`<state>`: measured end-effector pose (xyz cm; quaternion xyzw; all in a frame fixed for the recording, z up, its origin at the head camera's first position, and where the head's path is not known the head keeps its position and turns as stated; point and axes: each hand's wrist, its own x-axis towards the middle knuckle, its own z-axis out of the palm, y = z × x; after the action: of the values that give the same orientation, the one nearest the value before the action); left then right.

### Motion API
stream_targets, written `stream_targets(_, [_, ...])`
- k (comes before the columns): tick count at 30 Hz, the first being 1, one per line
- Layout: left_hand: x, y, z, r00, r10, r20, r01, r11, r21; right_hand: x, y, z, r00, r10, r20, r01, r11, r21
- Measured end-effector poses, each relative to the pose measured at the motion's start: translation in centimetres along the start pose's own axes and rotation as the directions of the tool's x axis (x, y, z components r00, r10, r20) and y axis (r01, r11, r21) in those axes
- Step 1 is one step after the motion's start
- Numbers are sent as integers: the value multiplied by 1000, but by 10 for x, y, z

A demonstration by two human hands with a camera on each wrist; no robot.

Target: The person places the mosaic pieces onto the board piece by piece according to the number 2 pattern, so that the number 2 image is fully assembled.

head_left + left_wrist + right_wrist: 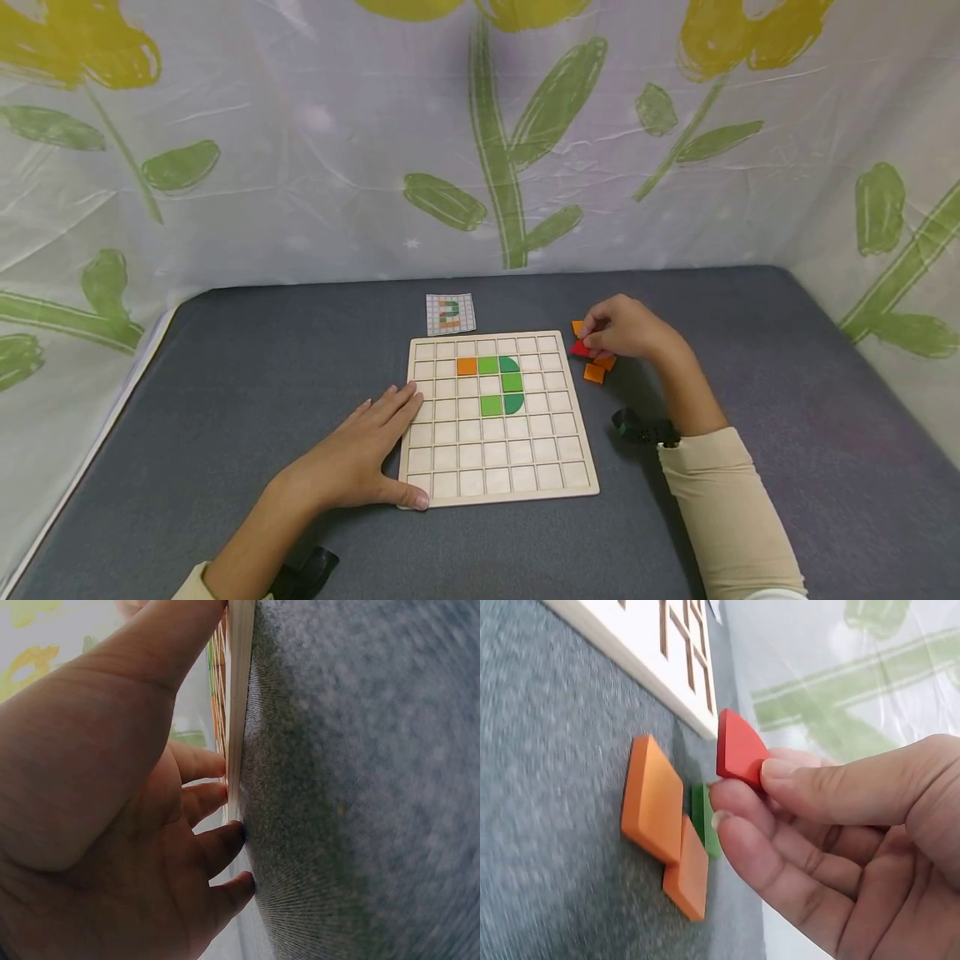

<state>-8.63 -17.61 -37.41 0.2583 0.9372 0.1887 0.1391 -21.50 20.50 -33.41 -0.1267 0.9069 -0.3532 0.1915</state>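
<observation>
While my left hand (360, 462) lies outstretched against the board (495, 482), my right hand (628, 327) pinches a red tile (739, 751); I'd guide it clear of orange tiles (660, 801) beside those fingertips (736, 801).

Room over board (470, 455) (orange tiles (594, 373) beside)

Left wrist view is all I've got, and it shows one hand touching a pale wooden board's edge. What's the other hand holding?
Observer: The right hand pinches a flat red tile between thumb and fingers.
Operator: Ooh! Is anything lying near it?
Observer: Yes, flat orange tiles lie on the grey cloth surface, beside the pale wooden gridded board.
Operator: And what's past the board's far edge?
Observer: A small white paper-like card printed with a grid and a coloured shape.
</observation>
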Motion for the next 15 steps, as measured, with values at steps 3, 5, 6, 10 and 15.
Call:
stream_targets(3, [0, 0, 0, 1000, -3, 3, 3, 1000, 4, 1, -5, 4, 1000, -14, 18, 14, 1000, 0])
stream_targets(5, [0, 0, 0, 1000, -5, 5, 5, 1000, 9, 2, -8, 8, 999, -27, 29, 27, 1000, -8])
stream_targets(6, [0, 0, 0, 1000, -6, 6, 6, 1000, 10, 3, -10, 9, 999, -30, 34, 30, 999, -10])
stream_targets(10, [0, 0, 0, 1000, -7, 6, 7, 1000, 11, 4, -19, 17, 995, -70, 65, 71, 997, -12])
stream_targets(15, [0, 0, 0, 1000, -3, 2, 3, 1000, 11, 5, -31, 29, 985, -134, 112, 135, 991, -1])
